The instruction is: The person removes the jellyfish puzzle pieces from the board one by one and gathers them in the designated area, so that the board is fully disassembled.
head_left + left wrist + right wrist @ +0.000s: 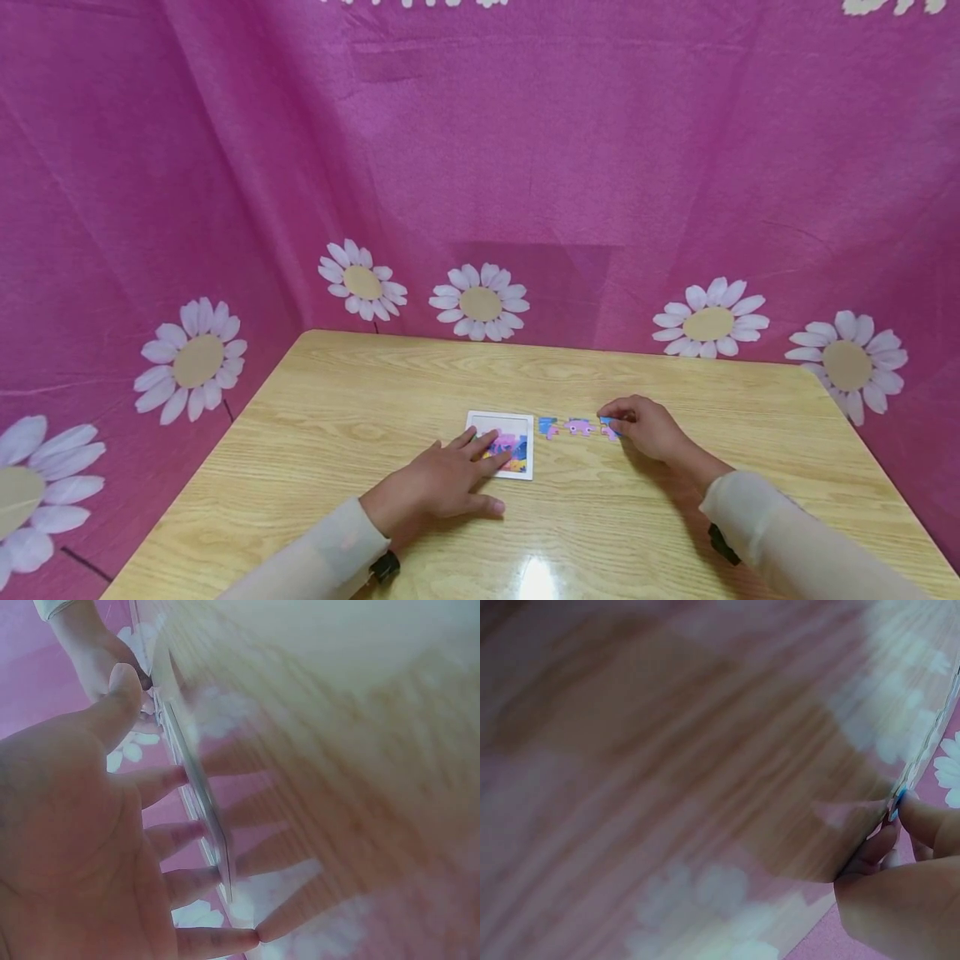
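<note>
A small white-framed jigsaw puzzle (530, 450) lies on the table, its lower part filled with colourful pieces and its upper strip pale. My left hand (448, 479) rests over its left side with fingers spread and straight; in the left wrist view the fingertips (196, 829) touch the tray's edge. To the right of the tray lie a blue-and-pink puzzle piece (548, 427) and a pink puzzle piece with eyes (579, 427). At the end of that row, my right hand (651, 429) pinches another blue-and-pink puzzle piece (898, 805) between thumb and fingers, at table level.
The wooden table (360, 392) has a glossy surface that reflects the hands. A pink cloth (480, 167) with white daisies hangs behind it and along both sides. Dark wrist straps (385, 567) show at the sleeves.
</note>
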`<state>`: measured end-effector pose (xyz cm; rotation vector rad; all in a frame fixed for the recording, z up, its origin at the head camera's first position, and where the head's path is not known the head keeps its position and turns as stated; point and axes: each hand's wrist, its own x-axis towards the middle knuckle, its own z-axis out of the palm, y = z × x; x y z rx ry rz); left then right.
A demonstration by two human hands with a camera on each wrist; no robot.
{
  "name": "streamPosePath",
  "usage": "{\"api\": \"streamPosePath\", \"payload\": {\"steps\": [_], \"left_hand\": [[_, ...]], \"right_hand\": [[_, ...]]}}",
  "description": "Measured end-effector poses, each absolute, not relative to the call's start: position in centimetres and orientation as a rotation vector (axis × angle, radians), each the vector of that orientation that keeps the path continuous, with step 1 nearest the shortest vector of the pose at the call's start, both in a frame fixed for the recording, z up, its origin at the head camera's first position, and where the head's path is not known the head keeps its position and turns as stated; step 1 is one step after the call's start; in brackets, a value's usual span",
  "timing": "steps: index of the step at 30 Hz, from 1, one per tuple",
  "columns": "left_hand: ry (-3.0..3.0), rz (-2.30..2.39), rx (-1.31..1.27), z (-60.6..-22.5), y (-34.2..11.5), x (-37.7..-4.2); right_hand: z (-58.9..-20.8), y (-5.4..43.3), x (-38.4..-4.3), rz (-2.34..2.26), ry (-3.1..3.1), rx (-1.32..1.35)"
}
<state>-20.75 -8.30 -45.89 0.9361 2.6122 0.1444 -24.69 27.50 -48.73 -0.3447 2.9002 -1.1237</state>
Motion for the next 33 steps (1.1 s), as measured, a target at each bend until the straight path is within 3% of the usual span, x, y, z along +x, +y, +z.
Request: {"api": "streamPosePath", "payload": {"steps": [33], "left_hand": [[2.626,0.157,0.89,-45.0,-8.9,-20.3]], "right_hand": [[-47.4,27.4,-25.0,-1.32,2.733,-0.238]]}}
